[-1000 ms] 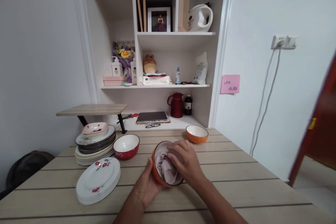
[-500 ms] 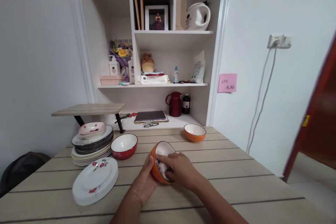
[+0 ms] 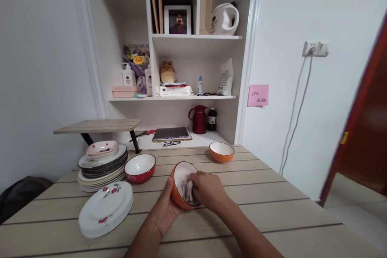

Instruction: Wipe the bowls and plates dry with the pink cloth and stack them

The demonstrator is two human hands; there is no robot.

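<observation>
My left hand [image 3: 165,209] grips the outside of an orange bowl [image 3: 175,193] with a white inside, tilted up above the wooden table [image 3: 272,209]. My right hand [image 3: 208,189] is closed on a grey cloth [image 3: 186,190] and presses it into the bowl. A second orange bowl [image 3: 221,151] sits further back on the table. A red bowl [image 3: 140,168] stands to the left of the held one.
A pile of white floral plates [image 3: 105,213] lies at the front left. Behind it a taller stack of plates [image 3: 101,167] carries a small pink dish [image 3: 102,147]. Shelves [image 3: 193,96] with a red jug [image 3: 199,120] stand behind. A brown door [image 3: 363,129] is at the right.
My right hand has moved the cloth around inside the bowl, from spread wide to bunched near the bottom. The bowl stays in my left hand. The view has shifted slightly to the right.
</observation>
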